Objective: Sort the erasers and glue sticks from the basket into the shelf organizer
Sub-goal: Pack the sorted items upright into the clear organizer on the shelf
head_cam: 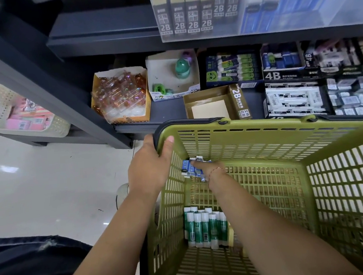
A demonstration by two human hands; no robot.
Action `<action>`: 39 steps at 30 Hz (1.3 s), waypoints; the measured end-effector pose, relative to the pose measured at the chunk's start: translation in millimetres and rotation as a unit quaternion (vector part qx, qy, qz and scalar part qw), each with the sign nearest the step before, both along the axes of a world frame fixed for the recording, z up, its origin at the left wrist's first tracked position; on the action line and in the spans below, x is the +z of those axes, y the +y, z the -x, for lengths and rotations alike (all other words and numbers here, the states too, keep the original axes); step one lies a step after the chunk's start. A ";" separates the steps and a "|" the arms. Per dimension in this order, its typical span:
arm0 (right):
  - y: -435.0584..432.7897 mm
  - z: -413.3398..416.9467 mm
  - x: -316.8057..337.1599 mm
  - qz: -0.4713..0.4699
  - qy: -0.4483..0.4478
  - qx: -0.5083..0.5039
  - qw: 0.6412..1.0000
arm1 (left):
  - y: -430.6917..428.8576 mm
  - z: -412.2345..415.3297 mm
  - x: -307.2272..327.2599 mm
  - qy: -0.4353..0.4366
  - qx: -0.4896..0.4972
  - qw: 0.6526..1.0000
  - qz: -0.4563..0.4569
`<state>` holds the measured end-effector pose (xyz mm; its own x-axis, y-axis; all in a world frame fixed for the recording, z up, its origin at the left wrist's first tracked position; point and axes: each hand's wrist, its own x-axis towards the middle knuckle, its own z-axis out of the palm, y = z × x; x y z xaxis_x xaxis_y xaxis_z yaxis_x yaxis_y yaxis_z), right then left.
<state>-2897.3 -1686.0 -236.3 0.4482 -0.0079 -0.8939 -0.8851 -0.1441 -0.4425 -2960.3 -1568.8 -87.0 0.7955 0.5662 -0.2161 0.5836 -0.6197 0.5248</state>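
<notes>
Head view. The basket [263, 125], green slotted plastic, stands against the lower shelf [169, 114]. The left grip [151, 162], a bare hand, is clenched on the basket's far-left rim corner, thumb inside and fingers outside, steadying it.

The right grip [207, 167] is down inside the basket at its far-left floor corner, fingertips lying on the erasers [187, 169]. These form a small heap in blue sleeves. Whether the fingers have closed on one cannot be told, as the hand is foreshortened.

The glue sticks [203, 227] lie side by side on the basket floor at the near-left. Their long axes run near to far, and they sit beneath the right forearm, apart from the erasers.

Judgement: the erasers are the item in hand. They lie directly under the right grip, the nearer hand by far. The clear organizer [209, 10] on the upper shelf is above and beyond, so the lift must go up and forward over the far rim.
</notes>
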 end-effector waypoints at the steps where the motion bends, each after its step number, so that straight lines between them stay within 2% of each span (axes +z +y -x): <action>1: -1.0 -0.1 0.7 -0.008 0.002 -0.001 1.000 | -0.2 0.1 0.2 -0.002 0.001 1.000 0.002; 7: 1.0 7.2 -0.8 -0.013 -0.017 0.004 1.000 | 0.3 0.1 0.5 -0.008 0.003 1.000 0.005; 13: -11.0 7.9 1.8 -0.004 -0.025 0.073 0.997 | 0.7 -0.3 0.3 -0.009 0.002 1.000 0.008; 19: -36.4 19.5 44.3 -0.089 -0.020 0.087 0.992 | 0.7 0.5 -0.8 -0.008 0.003 1.000 0.004; 21: -47.9 21.1 72.5 -0.122 -0.031 0.085 0.988 | 0.0 2.4 0.8 -0.081 -0.015 0.996 -0.027; 23: -59.1 21.1 105.9 -0.174 -0.045 0.093 0.979 | -10.5 4.1 8.4 -0.172 -0.083 0.977 -0.092; 24: -64.5 19.7 124.5 -0.204 -0.056 0.099 0.972 | -19.7 3.4 12.6 -0.201 -0.113 0.969 -0.090; 25: -70.3 17.6 142.1 -0.230 -0.074 0.101 0.965 | -31.0 2.1 21.1 -0.214 -0.124 0.968 -0.046; 26: -76.3 15.3 159.7 -0.251 -0.096 0.102 0.958 | -43.4 -0.1 32.8 -0.212 -0.108 0.971 0.038; 27: -82.6 12.6 177.6 -0.265 -0.119 0.105 0.951 | -56.6 -2.1 47.3 -0.190 -0.069 0.968 0.149; 28: -88.1 10.1 194.8 -0.275 -0.143 0.109 0.944 | -68.1 -4.2 62.4 -0.152 -0.028 0.946 0.284; 30: -94.1 8.1 223.1 -0.292 -0.184 0.121 0.930 | -82.3 -10.9 85.5 -0.073 0.022 0.846 0.528; 31: -95.3 8.0 237.1 -0.298 -0.209 0.129 0.923 | -86.5 -14.0 97.2 -0.051 0.015 0.802 0.596; 32: -95.3 8.9 245.7 -0.296 -0.230 0.133 0.917 | -88.9 -15.5 104.7 -0.037 0.003 0.775 0.631; 33: -94.5 9.6 255.6 -0.286 -0.262 0.134 0.912 | -92.0 -16.7 115.8 -0.034 -0.004 0.763 0.645; 37: -88.2 11.2 284.5 -0.202 -0.381 0.117 0.894 | -102.1 -18.1 149.8 -0.071 0.007 0.730 0.680; 39: -83.9 12.8 292.7 -0.157 -0.414 0.108 0.890 | -107.0 -16.6 162.4 -0.095 0.010 0.724 0.683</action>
<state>-2910.1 -1769.9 56.4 0.9151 0.3508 -0.1990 -0.2032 -0.0252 -0.9788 -2943.8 -1675.8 75.5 0.8787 -0.0616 -0.4735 0.4229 0.5606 0.7120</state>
